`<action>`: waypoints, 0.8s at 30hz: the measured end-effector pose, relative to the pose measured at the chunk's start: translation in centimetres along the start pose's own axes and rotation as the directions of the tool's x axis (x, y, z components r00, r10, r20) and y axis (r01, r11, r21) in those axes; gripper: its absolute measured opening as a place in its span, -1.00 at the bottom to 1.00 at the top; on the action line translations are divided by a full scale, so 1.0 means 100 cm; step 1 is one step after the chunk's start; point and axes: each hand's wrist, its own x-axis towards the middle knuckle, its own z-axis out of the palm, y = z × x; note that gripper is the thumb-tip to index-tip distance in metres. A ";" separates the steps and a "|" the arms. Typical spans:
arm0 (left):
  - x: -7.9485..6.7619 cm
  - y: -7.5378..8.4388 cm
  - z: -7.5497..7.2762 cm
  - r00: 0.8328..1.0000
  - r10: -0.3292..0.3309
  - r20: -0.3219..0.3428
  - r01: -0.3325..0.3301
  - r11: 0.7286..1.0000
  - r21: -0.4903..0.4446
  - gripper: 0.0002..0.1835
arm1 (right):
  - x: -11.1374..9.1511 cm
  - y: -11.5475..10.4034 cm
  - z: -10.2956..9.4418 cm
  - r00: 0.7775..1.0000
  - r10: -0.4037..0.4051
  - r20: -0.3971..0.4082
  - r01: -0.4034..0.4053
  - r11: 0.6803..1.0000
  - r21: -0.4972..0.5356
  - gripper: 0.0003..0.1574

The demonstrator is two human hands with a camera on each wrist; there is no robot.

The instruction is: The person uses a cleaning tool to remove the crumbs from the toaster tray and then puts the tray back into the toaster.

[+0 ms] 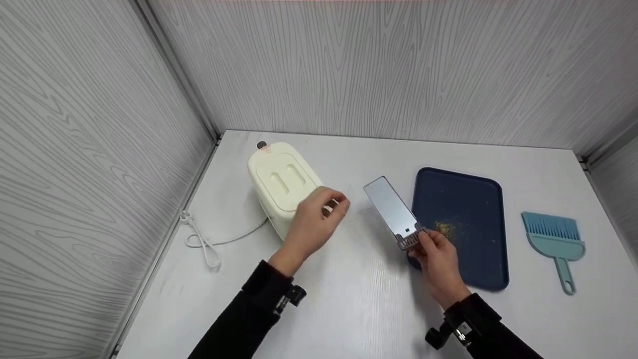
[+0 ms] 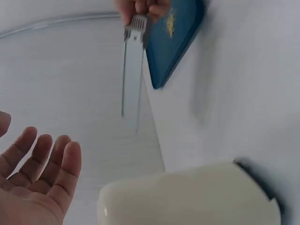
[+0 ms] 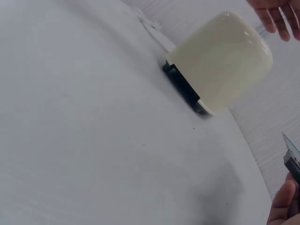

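My right hand [image 1: 441,267] pinches a flat metal crumb tray [image 1: 394,207] by its dark slotted end. The long silvery plate points up and left, held above the table beside a navy tray [image 1: 463,197]. Nothing is in my left hand [image 1: 310,222], whose fingers are loosely bent near the front end of a cream toaster [image 1: 284,177]. In the left wrist view that hand [image 2: 40,183] appears palm up, apart from the toaster [image 2: 187,199]. The head view cannot show whether it touches the toaster.
Yellowish-brown crumbs [image 1: 443,229] lie on the navy tray. To its right is a teal hand brush [image 1: 556,244] with blue bristles. The toaster's white cord [image 1: 207,249] lies bundled on the left. Grey wood-grain panels [image 1: 349,70] stand behind and beside the table.
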 end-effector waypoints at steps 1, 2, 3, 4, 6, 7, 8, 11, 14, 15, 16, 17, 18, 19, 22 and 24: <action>0.003 -0.003 -0.009 0.999 0.031 -0.039 -0.029 0.999 0.043 -0.78 | 0.000 0.001 0.000 1.000 0.010 0.005 -0.010 1.000 -0.026 -0.65; 0.007 -0.007 -0.017 0.996 0.057 -0.073 -0.051 0.994 0.092 -0.78 | 0.001 0.001 0.000 1.000 0.020 0.011 -0.019 0.999 -0.051 -0.62; 0.010 -0.011 -0.024 0.992 0.078 -0.101 -0.064 0.988 0.143 -0.77 | 0.001 0.002 -0.001 0.999 0.030 0.018 -0.029 0.997 -0.078 -0.61; 0.014 -0.017 -0.030 0.987 0.096 -0.128 -0.070 0.978 0.199 -0.76 | 0.002 0.002 -0.001 0.999 0.039 0.024 -0.037 0.994 -0.100 -0.59; 0.018 -0.028 -0.040 0.982 0.099 -0.159 -0.046 0.952 0.303 -0.70 | 0.003 0.003 -0.002 0.998 0.053 0.036 -0.047 0.989 -0.141 -0.57; 0.020 -0.034 -0.044 0.983 0.083 -0.163 -0.022 0.938 0.347 -0.66 | 0.003 0.004 -0.002 0.997 0.062 0.042 -0.055 0.986 -0.158 -0.57; 0.021 -0.040 -0.046 0.985 0.060 -0.163 0.009 0.921 0.390 -0.62 | 0.004 0.004 -0.002 0.996 0.069 0.048 -0.060 0.983 -0.176 -0.56; 0.023 -0.055 -0.048 0.989 -0.047 -0.140 0.111 0.857 0.504 -0.48 | 0.005 0.006 -0.002 0.994 0.086 0.060 -0.071 0.974 -0.217 -0.54; 0.025 -0.064 -0.044 0.983 -0.151 -0.105 0.184 0.802 0.568 -0.36 | 0.004 0.008 -0.001 0.993 0.094 0.071 -0.075 0.968 -0.240 -0.55; 0.025 -0.066 -0.042 0.980 -0.178 -0.094 0.199 0.791 0.579 -0.32 | 0.003 0.009 -0.001 0.993 0.096 0.075 -0.075 0.967 -0.244 -0.55; 0.026 -0.068 -0.040 0.976 -0.199 -0.084 0.210 0.779 0.590 -0.30 | 0.003 0.010 0.000 0.992 0.096 0.080 -0.074 0.966 -0.248 -0.55; 0.026 -0.069 -0.038 0.973 -0.219 -0.074 0.219 0.772 0.596 -0.27 | 0.003 0.011 0.000 0.992 0.097 0.082 -0.075 0.967 -0.244 -0.55; 0.027 -0.069 -0.037 0.971 -0.232 -0.066 0.224 0.767 0.601 -0.25 | 0.002 0.012 0.001 0.992 0.098 0.082 -0.076 0.968 -0.238 -0.56; 0.027 -0.070 -0.035 0.970 -0.238 -0.057 0.222 0.759 0.612 -0.24 | 0.002 0.012 0.002 0.992 0.100 0.083 -0.078 0.969 -0.236 -0.57; 0.030 -0.070 -0.031 0.970 -0.241 -0.031 0.204 0.737 0.644 -0.21 | 0.001 0.014 0.003 0.989 0.115 0.090 -0.091 0.969 -0.231 -0.59; 0.032 -0.070 -0.029 0.969 -0.246 -0.021 0.196 0.715 0.671 -0.20 | 0.000 0.015 0.005 0.987 0.129 0.101 -0.102 0.966 -0.236 -0.60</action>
